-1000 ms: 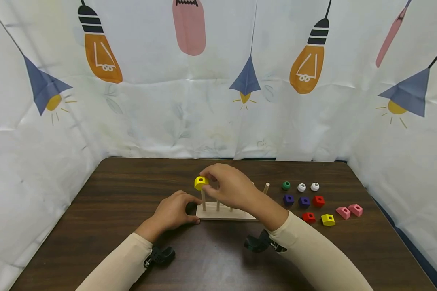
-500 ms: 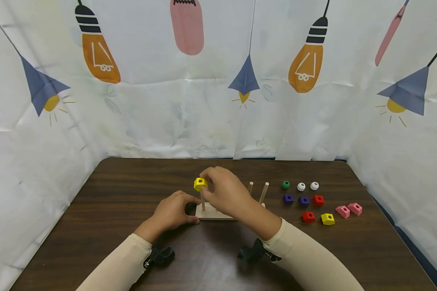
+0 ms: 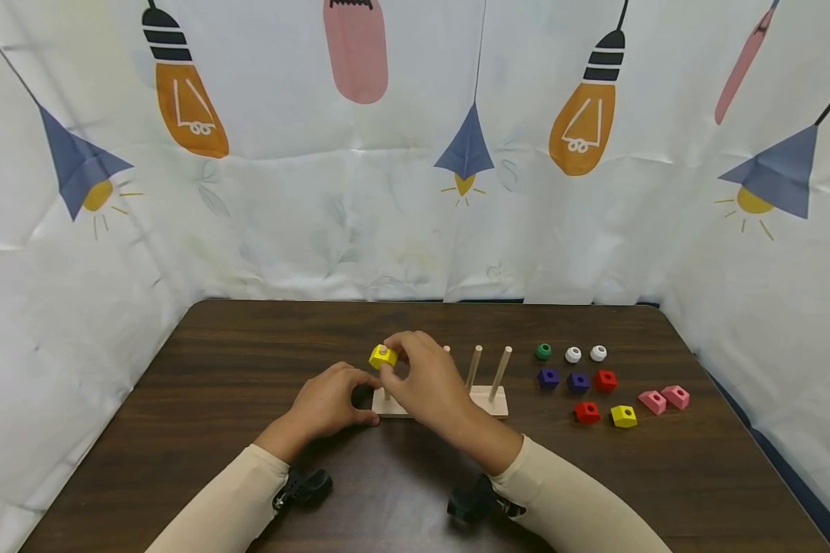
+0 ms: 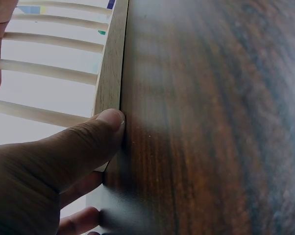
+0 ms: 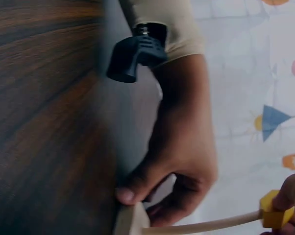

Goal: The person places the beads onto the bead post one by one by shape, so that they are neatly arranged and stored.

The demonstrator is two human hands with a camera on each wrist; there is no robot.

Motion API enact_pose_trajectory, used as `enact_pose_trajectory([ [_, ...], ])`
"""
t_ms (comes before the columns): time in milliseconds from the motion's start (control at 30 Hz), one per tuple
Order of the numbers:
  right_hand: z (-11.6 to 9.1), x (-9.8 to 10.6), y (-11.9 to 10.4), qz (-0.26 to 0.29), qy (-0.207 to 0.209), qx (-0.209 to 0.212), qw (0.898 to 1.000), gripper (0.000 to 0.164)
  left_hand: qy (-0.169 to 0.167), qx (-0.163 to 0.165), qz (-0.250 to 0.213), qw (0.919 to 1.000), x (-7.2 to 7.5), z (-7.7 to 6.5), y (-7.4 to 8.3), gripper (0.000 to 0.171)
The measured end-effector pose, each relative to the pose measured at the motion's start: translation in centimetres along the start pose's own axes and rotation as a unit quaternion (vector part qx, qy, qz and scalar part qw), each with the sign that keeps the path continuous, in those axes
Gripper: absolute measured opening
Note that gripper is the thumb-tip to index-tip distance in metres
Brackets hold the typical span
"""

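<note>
Five pegs (image 3: 474,367) stood on the wooden base (image 3: 493,401) I viewed remotely. Left hand (image 3: 327,399) gripped the base's left end, thumb on the front edge, presumably to steady it. Right hand (image 3: 429,376) had its fingers pinching the yellow block (image 3: 380,360) at the top of the leftmost peg (image 5: 206,226); peg tip showed through the hole. I read the sideways pinch as leaving that hole uncovered. Block looked slightly tilted. Loose on the counter (image 3: 263,338), right of the base: green bead (image 3: 542,352), white beads (image 3: 572,356), purple blocks (image 3: 546,382), red blocks (image 3: 585,415), second yellow block (image 3: 623,418), pink blocks (image 3: 652,404). Colours lay roughly together, I'd guess for easy picking.
</note>
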State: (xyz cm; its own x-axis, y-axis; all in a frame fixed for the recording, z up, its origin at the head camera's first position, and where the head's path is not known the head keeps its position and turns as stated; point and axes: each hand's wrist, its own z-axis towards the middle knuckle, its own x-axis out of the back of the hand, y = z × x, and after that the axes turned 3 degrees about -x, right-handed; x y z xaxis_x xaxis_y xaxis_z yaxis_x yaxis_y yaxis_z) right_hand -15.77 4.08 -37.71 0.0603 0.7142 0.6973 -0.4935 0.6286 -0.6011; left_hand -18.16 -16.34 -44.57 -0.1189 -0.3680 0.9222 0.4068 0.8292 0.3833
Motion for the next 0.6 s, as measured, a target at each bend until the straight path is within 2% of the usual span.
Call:
enact_pose_trajectory([
  [233, -0.5, -0.9, 0.8, 0.024, 0.029, 0.004, 0.999, 0.039, 0.005, -0.002, 0.002, 1.0, 0.0, 0.0, 0.0, 0.053],
  [467, -0.7, -1.6, 1.3, 0.073, 0.035, -0.015, 0.997, 0.071, 0.008, -0.002, 0.0, 1.0, -0.1, -0.1, 0.0, 0.053],
  [600, -1.0, -2.1, 1.7, 0.079, 0.034, -0.024, 0.996, 0.085, 0.009, -0.001, 0.001, 1.0, -0.1, -0.1, 0.0, 0.052],
])
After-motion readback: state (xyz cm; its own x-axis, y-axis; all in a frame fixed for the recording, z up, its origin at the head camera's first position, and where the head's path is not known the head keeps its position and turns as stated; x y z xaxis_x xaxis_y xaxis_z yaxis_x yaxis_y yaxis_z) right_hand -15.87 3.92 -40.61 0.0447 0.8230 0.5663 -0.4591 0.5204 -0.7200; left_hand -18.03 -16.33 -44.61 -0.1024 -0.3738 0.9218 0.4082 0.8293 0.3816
